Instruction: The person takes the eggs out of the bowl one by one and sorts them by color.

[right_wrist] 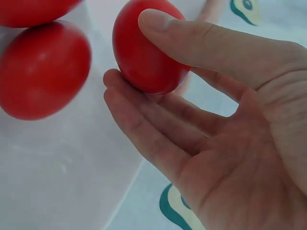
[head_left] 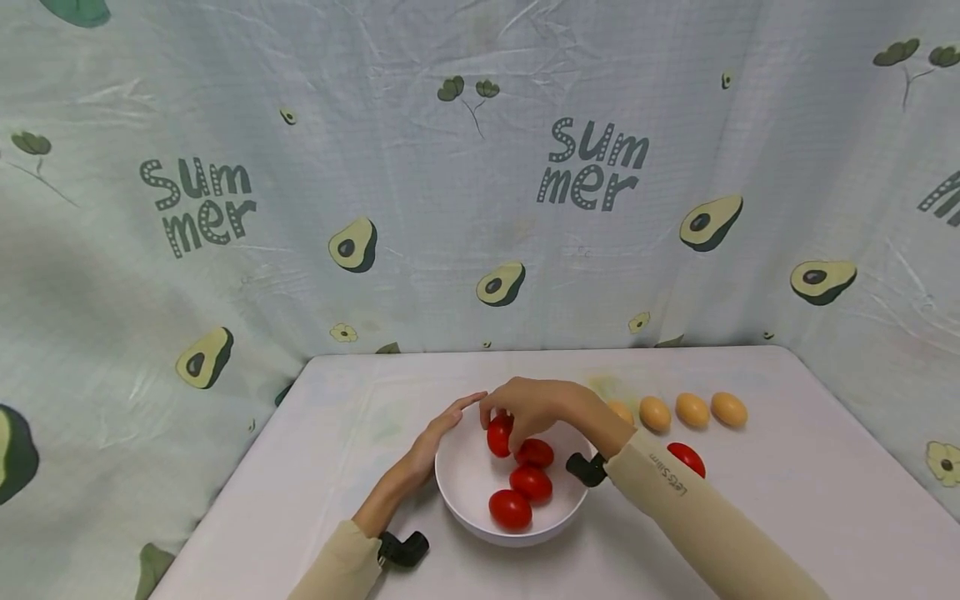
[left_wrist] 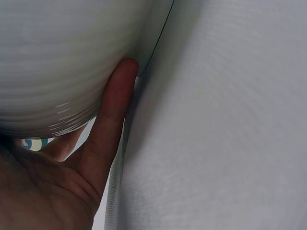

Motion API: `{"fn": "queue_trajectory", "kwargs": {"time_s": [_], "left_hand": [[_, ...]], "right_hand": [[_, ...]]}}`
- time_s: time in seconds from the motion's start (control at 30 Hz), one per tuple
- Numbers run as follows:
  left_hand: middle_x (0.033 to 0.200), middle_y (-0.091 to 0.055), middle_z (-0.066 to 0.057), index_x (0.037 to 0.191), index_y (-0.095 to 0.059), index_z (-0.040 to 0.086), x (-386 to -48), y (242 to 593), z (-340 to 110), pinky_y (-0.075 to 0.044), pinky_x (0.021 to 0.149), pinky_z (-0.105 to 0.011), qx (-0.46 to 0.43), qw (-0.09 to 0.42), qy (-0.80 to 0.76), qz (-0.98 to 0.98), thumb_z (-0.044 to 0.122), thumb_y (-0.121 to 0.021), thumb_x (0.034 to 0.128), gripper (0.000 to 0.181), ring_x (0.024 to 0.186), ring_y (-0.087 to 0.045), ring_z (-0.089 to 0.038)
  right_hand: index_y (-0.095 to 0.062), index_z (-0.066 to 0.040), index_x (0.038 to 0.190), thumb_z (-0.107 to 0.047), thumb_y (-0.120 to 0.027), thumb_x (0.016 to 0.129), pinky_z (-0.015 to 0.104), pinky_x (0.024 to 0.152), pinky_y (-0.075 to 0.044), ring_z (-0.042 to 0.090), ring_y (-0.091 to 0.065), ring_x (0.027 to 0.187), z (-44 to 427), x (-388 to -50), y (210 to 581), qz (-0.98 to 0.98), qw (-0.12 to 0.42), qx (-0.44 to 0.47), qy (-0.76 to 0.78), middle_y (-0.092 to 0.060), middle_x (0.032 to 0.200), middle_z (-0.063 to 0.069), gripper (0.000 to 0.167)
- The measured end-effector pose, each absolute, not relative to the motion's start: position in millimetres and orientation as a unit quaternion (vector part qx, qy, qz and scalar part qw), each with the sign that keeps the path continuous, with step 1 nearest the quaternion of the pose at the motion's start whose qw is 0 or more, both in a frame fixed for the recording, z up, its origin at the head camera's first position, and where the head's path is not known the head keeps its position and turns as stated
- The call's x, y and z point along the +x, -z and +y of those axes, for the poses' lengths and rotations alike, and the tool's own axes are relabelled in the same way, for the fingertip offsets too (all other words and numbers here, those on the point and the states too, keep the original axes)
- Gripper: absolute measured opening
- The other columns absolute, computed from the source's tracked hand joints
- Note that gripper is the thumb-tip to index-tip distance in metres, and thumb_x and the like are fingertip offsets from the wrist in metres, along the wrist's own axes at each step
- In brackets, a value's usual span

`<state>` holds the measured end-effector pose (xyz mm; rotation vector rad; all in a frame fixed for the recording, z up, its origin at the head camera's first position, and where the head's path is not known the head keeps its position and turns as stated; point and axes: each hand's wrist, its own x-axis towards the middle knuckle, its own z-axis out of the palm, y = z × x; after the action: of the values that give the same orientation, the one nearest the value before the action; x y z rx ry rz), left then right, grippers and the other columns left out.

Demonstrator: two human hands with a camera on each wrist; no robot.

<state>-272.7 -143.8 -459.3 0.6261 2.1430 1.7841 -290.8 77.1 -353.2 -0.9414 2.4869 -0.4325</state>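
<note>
A white bowl (head_left: 468, 492) stands on the table with several red eggs in it. Over the far side of the bowl, the right hand (head_left: 532, 406) pinches a red egg (head_left: 499, 436) between thumb and fingers; the right wrist view shows that egg (right_wrist: 146, 52) in the right hand (right_wrist: 230, 110), thumb on top. Three other red eggs (head_left: 511, 509) form a line inside. The left hand (head_left: 431, 437) rests against the bowl's left side, fingers extended. In the left wrist view the left hand (left_wrist: 91, 158) touches the bowl's outer wall (left_wrist: 57, 62).
Several orange-yellow eggs (head_left: 692, 410) lie in a row on the table (head_left: 750, 517) at the back right, one partly behind the right wrist. Another red egg (head_left: 686, 458) lies beside the right sleeve. A printed sheet (head_left: 420, 292) hangs behind the table.
</note>
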Motion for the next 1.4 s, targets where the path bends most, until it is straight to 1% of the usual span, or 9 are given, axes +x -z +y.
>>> {"fn": "queue_trajectory", "kwargs": {"time_s": [0.27, 0.37, 0.47, 0.53, 0.6, 0.77, 0.93, 1.17, 1.4], "left_hand": [[0.171, -0.027, -0.005, 0.162, -0.034, 0.025, -273.4, 460.6, -143.1, -0.035, 0.124, -0.049, 0.213, 0.144, -0.621, 0.740, 0.041, -0.020, 0.1116, 0.055, 0.157, -0.028, -0.034], [0.171, -0.026, -0.007, 0.162, -0.034, 0.026, -273.5, 459.3, -142.1, -0.043, 0.120, -0.039, 0.214, 0.146, -0.621, 0.740, 0.041, -0.020, 0.1114, 0.054, 0.155, -0.032, -0.034], [0.171, -0.028, -0.010, 0.162, -0.033, 0.027, -273.6, 457.5, -141.1, -0.052, 0.108, -0.027, 0.214, 0.154, -0.626, 0.734, 0.042, -0.020, 0.1111, 0.055, 0.150, -0.040, -0.036], [0.170, -0.029, -0.011, 0.162, -0.033, 0.028, -273.0, 456.5, -140.5, -0.054, 0.101, -0.022, 0.213, 0.157, -0.630, 0.730, 0.043, -0.019, 0.1111, 0.055, 0.147, -0.044, -0.036], [0.170, -0.030, -0.011, 0.162, -0.032, 0.028, -272.4, 456.3, -139.9, -0.054, 0.100, -0.021, 0.213, 0.158, -0.631, 0.729, 0.044, -0.018, 0.1112, 0.055, 0.146, -0.045, -0.036], [0.168, -0.034, -0.007, 0.162, -0.032, 0.028, -271.0, 456.7, -139.2, -0.053, 0.102, -0.021, 0.207, 0.153, -0.629, 0.734, 0.043, -0.017, 0.1117, 0.055, 0.143, -0.049, -0.032], [0.167, -0.037, -0.001, 0.161, -0.034, 0.029, -270.5, 456.4, -138.7, -0.054, 0.102, -0.022, 0.202, 0.149, -0.630, 0.735, 0.042, -0.017, 0.1119, 0.054, 0.141, -0.051, -0.027], [0.169, -0.032, -0.004, 0.162, -0.033, 0.024, -270.9, 456.8, -139.1, -0.051, 0.104, -0.019, 0.212, 0.144, -0.632, 0.732, 0.039, -0.018, 0.1121, 0.054, 0.148, -0.044, -0.032], [0.170, -0.030, -0.003, 0.163, -0.032, 0.024, -271.1, 457.9, -138.9, -0.050, 0.106, -0.019, 0.220, 0.146, -0.630, 0.731, 0.039, -0.018, 0.1122, 0.054, 0.150, -0.041, -0.032]], "right_hand": [[-0.070, -0.020, 0.120, -0.005, -0.082, 0.083, 0.032, 0.083, -0.063, 0.016, -0.061, 0.107, 93.2, -290.5, 344.3, 0.894, 0.191, -0.365, 0.175, -0.068, 0.112, -0.005, 0.042], [-0.070, -0.022, 0.119, -0.005, -0.083, 0.082, 0.033, 0.083, -0.063, 0.016, -0.061, 0.108, 99.7, -290.1, 340.2, 0.893, 0.181, -0.369, 0.183, -0.067, 0.113, -0.005, 0.042], [-0.070, -0.022, 0.118, -0.003, -0.082, 0.083, 0.033, 0.085, -0.063, 0.017, -0.061, 0.109, 107.8, -289.7, 336.7, 0.888, 0.171, -0.378, 0.200, -0.068, 0.114, -0.004, 0.042], [-0.070, -0.022, 0.118, -0.003, -0.082, 0.083, 0.033, 0.086, -0.062, 0.017, -0.062, 0.108, 114.4, -288.5, 334.8, 0.883, 0.165, -0.385, 0.211, -0.068, 0.113, -0.004, 0.042], [-0.069, -0.021, 0.118, -0.002, -0.081, 0.083, 0.031, 0.087, -0.062, 0.016, -0.062, 0.106, 121.9, -288.2, 334.3, 0.879, 0.159, -0.392, 0.219, -0.069, 0.112, -0.003, 0.041], [-0.069, -0.016, 0.120, -0.006, -0.081, 0.085, 0.028, 0.087, -0.061, 0.015, -0.063, 0.103, 142.0, -290.3, 335.6, 0.870, 0.146, -0.405, 0.241, -0.069, 0.111, -0.003, 0.039], [-0.068, -0.011, 0.127, -0.008, -0.079, 0.088, 0.031, 0.092, -0.061, 0.017, -0.063, 0.106, 161.0, -291.8, 337.5, 0.867, 0.123, -0.402, 0.269, -0.069, 0.117, 0.000, 0.040], [-0.066, -0.021, 0.135, -0.011, -0.077, 0.091, 0.034, 0.094, -0.061, 0.021, -0.061, 0.114, 184.2, -288.7, 343.0, 0.880, 0.087, -0.354, 0.305, -0.065, 0.123, 0.001, 0.047], [-0.062, -0.021, 0.139, -0.011, -0.076, 0.091, 0.038, 0.094, -0.062, 0.026, -0.062, 0.120, 212.7, -282.8, 347.3, 0.884, 0.070, -0.336, 0.316, -0.064, 0.131, 0.005, 0.051]]}}
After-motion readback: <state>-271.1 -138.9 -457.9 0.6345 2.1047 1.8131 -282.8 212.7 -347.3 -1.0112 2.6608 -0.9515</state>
